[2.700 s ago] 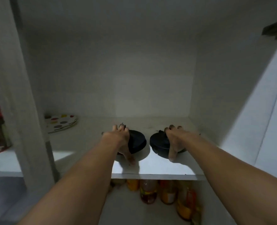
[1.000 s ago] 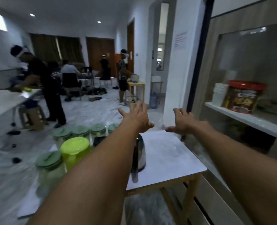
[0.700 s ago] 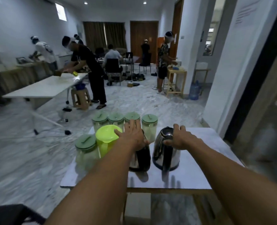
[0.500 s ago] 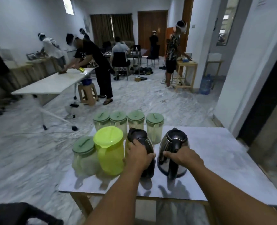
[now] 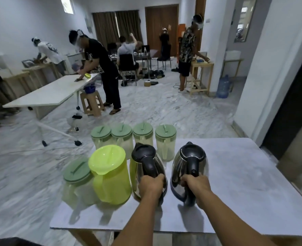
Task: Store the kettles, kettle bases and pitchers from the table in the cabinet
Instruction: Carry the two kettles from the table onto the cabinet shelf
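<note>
Steel kettles (image 5: pixel 149 167) (image 5: pixel 189 167) near the surface's (image 5: pixel 244 183) front edge, each grip (image 5: pixel 152 183) (image 5: pixel 194 185) closed around a handle; lift both straight up, level.

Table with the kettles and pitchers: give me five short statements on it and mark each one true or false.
1. Each hand grips a kettle handle: left hand on the left kettle, right hand on the right kettle. True.
2. The bright yellow-green pitcher stands to the right of both kettles. False: it stands to their left.
3. Four green-lidded pitchers line the table's far edge. True.
4. Both kettle lids are open. False: both are closed.
5. The kettle bases sit under the kettles. False: no bases show on the table.
</note>
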The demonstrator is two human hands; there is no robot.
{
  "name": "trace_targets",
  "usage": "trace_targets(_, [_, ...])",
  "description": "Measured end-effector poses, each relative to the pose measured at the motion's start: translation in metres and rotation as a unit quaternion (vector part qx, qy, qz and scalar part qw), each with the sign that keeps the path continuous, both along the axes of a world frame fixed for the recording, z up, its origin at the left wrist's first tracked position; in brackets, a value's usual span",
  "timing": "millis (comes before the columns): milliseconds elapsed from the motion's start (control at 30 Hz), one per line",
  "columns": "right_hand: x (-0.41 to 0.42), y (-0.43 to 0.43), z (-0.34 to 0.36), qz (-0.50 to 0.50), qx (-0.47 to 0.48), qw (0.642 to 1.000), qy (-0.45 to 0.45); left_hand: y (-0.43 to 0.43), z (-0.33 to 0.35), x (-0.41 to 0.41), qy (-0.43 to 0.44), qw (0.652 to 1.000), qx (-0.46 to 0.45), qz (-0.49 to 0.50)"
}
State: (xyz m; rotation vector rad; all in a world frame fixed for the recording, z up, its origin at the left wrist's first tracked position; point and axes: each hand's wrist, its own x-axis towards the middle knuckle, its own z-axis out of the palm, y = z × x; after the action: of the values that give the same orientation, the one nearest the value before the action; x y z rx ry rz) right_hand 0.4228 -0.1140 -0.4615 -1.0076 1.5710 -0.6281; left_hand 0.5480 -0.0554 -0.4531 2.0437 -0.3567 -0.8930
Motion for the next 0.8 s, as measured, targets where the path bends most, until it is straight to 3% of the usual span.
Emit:
trace_targets(167, [-0.014,0.009,0.036,-0.070,-0.054,0.996,-0.018,0.002,0.039,0.008,-0.036,0.995,-0.095,-0.005])
trace_targets(367, [-0.023,0.061,0.107,-0.169,-0.152,0.974,-0.017,0.031,0.123,0.000,-0.038,0.967,-0.229,-0.102])
trace_targets(500, [-0.036,0.109,0.167,-0.260,-0.223,0.939,-0.033,0.069,0.193,-0.014,-0.084,0.934,-0.294,-0.187])
trace_targets(800, [-0.138,0.229,0.284,-0.439,-0.333,0.834,-0.029,0.120,0.293,-0.106,-0.042,0.864,-0.388,-0.317])
